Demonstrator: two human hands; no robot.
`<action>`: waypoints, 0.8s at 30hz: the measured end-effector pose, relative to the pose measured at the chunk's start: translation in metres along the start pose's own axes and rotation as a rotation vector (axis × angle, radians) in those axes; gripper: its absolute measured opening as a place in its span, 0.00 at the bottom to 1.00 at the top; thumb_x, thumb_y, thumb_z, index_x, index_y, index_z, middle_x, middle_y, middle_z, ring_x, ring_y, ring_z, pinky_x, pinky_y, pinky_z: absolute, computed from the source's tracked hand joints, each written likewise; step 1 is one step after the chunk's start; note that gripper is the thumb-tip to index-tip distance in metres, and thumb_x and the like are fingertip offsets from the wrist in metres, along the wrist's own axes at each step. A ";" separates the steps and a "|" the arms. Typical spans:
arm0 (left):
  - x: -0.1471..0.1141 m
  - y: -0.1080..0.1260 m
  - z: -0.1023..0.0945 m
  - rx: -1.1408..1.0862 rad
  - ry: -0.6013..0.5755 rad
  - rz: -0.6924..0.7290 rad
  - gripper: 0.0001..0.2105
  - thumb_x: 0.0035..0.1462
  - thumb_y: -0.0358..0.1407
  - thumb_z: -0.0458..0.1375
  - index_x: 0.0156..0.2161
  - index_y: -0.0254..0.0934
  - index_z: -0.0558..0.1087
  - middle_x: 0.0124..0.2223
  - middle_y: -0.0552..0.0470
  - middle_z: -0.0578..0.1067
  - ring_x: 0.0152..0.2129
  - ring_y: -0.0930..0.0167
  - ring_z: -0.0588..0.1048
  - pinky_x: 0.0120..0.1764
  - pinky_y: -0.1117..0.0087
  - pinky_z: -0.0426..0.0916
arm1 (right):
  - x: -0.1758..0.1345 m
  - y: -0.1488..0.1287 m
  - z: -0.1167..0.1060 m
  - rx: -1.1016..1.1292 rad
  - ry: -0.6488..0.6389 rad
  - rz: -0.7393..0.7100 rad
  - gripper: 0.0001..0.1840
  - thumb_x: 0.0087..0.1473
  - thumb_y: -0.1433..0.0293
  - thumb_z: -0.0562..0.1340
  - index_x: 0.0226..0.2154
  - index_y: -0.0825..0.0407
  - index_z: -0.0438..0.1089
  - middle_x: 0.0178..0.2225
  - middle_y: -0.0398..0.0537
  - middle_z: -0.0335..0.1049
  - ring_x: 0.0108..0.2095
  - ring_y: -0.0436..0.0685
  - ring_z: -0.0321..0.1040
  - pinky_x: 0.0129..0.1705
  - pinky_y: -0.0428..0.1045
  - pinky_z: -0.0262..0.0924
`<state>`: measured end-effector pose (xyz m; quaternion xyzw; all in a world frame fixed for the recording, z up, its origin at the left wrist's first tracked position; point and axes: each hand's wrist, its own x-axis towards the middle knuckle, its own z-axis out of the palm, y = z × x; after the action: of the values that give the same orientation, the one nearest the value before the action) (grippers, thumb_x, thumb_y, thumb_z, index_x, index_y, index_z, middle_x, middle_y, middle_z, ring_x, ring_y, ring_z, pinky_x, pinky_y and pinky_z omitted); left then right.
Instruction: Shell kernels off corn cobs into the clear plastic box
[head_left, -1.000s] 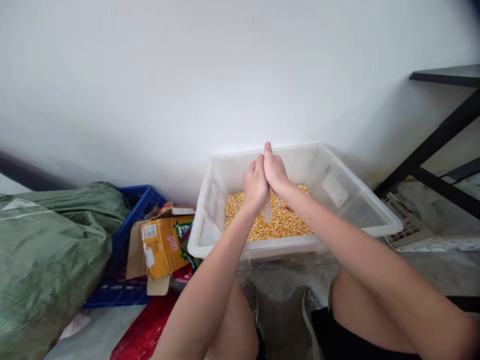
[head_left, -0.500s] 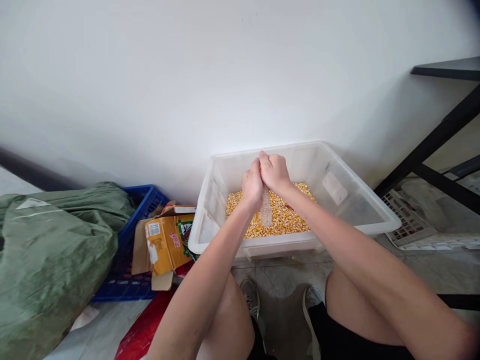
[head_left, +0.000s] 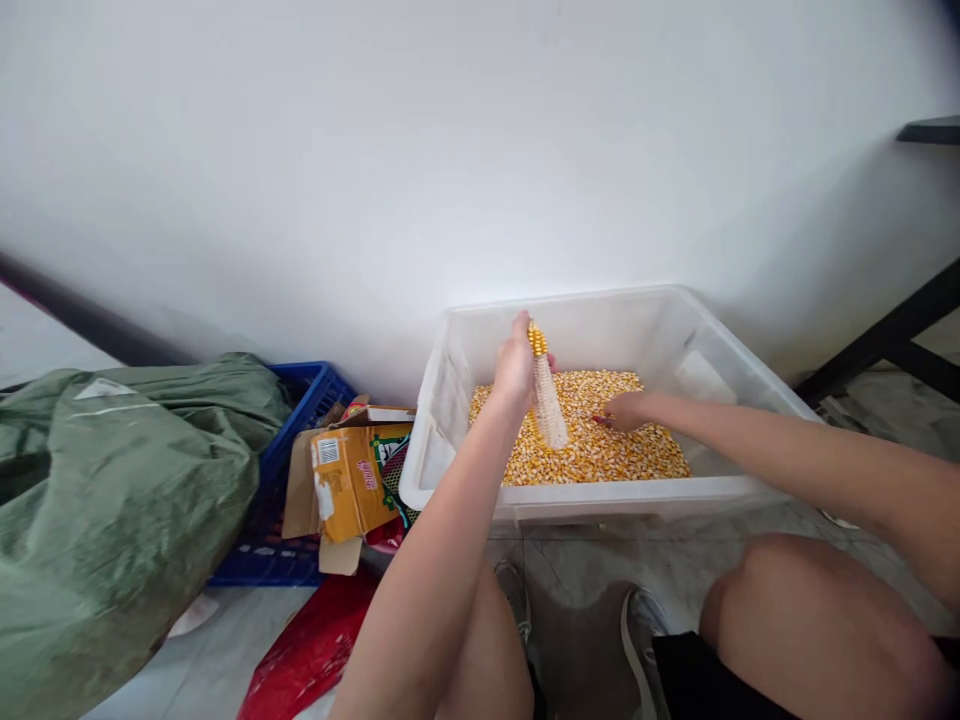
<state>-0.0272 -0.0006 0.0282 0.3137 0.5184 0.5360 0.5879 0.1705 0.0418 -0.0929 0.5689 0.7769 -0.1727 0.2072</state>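
Note:
My left hand (head_left: 516,367) is wrapped round a corn cob (head_left: 550,405), held at a tilt over the bin. Yellow kernels remain at the cob's upper end, while its lower part is stripped pale. My right hand (head_left: 628,410) is down at the loose corn kernels (head_left: 592,455), its fingers curled by a small dark reddish thing (head_left: 602,420) that I cannot make out. The kernels cover the floor of a translucent white plastic bin (head_left: 577,492).
To the left stands a blue crate (head_left: 262,570) with a green sack (head_left: 135,500) over it. Next to the bin are a torn orange cardboard box (head_left: 352,485) and a red bag (head_left: 311,640). A black metal frame (head_left: 892,335) is at the right; a white wall rises behind.
My right hand has left the cob and moved down and right to the kernels. My left hand keeps the cob, whose kernel-covered upper end now shows. The view has shifted slightly.

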 end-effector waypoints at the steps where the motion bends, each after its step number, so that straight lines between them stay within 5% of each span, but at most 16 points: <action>1: 0.000 0.001 -0.001 -0.014 -0.034 -0.036 0.27 0.52 0.64 0.53 0.37 0.39 0.67 0.21 0.52 0.70 0.20 0.69 0.73 0.26 0.69 0.66 | 0.003 0.000 0.009 -0.018 -0.027 -0.010 0.03 0.44 0.76 0.66 0.22 0.56 0.75 0.30 0.59 0.77 0.38 0.65 0.74 0.41 0.53 0.64; 5: -0.001 0.005 -0.004 -0.064 -0.142 -0.155 0.25 0.53 0.61 0.54 0.37 0.39 0.67 0.21 0.51 0.70 0.19 0.70 0.72 0.27 0.68 0.66 | 0.017 -0.005 0.019 -0.044 -0.139 -0.022 0.04 0.43 0.76 0.66 0.20 0.56 0.75 0.26 0.57 0.75 0.33 0.64 0.74 0.38 0.53 0.63; 9: -0.001 0.009 -0.005 -0.054 -0.166 -0.138 0.25 0.53 0.62 0.53 0.36 0.38 0.68 0.21 0.51 0.70 0.17 0.71 0.69 0.27 0.67 0.65 | 0.018 0.003 -0.020 -0.002 -0.146 0.030 0.12 0.50 0.70 0.62 0.20 0.58 0.75 0.20 0.57 0.72 0.25 0.61 0.70 0.31 0.52 0.61; 12: 0.000 0.011 -0.006 -0.041 -0.139 -0.103 0.26 0.52 0.62 0.54 0.36 0.38 0.69 0.20 0.51 0.69 0.17 0.70 0.69 0.26 0.66 0.64 | -0.006 0.013 -0.067 0.127 0.035 0.020 0.25 0.63 0.65 0.49 0.30 0.59 0.76 0.29 0.58 0.75 0.29 0.56 0.69 0.33 0.49 0.59; 14: 0.001 0.011 -0.005 -0.029 -0.110 -0.078 0.25 0.51 0.62 0.56 0.34 0.38 0.69 0.20 0.51 0.68 0.17 0.71 0.68 0.26 0.67 0.64 | -0.038 0.012 -0.093 0.446 0.388 -0.027 0.22 0.63 0.65 0.49 0.39 0.57 0.75 0.30 0.53 0.73 0.30 0.54 0.67 0.31 0.48 0.56; 16: 0.001 0.010 -0.005 -0.019 -0.098 -0.056 0.25 0.51 0.61 0.56 0.32 0.38 0.69 0.20 0.52 0.67 0.17 0.72 0.68 0.26 0.67 0.64 | -0.075 0.000 -0.107 0.637 0.611 -0.101 0.23 0.64 0.61 0.48 0.45 0.53 0.74 0.26 0.47 0.69 0.26 0.53 0.63 0.27 0.48 0.51; 20: 0.001 0.006 -0.004 0.006 -0.117 -0.042 0.25 0.52 0.61 0.56 0.30 0.38 0.70 0.21 0.51 0.67 0.18 0.72 0.68 0.27 0.68 0.64 | -0.132 -0.039 -0.102 0.659 0.698 -0.305 0.21 0.62 0.53 0.53 0.38 0.48 0.75 0.25 0.44 0.66 0.26 0.53 0.60 0.29 0.49 0.50; 24: -0.002 0.004 -0.003 0.050 -0.136 -0.017 0.25 0.53 0.60 0.55 0.29 0.37 0.70 0.21 0.49 0.68 0.18 0.71 0.68 0.27 0.67 0.64 | -0.145 -0.057 -0.090 0.583 0.722 -0.317 0.19 0.62 0.56 0.55 0.29 0.49 0.73 0.22 0.43 0.64 0.23 0.52 0.56 0.27 0.50 0.47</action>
<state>-0.0311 -0.0018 0.0319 0.3596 0.4931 0.4956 0.6181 0.1438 -0.0472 0.0615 0.5013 0.7956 -0.2039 -0.2723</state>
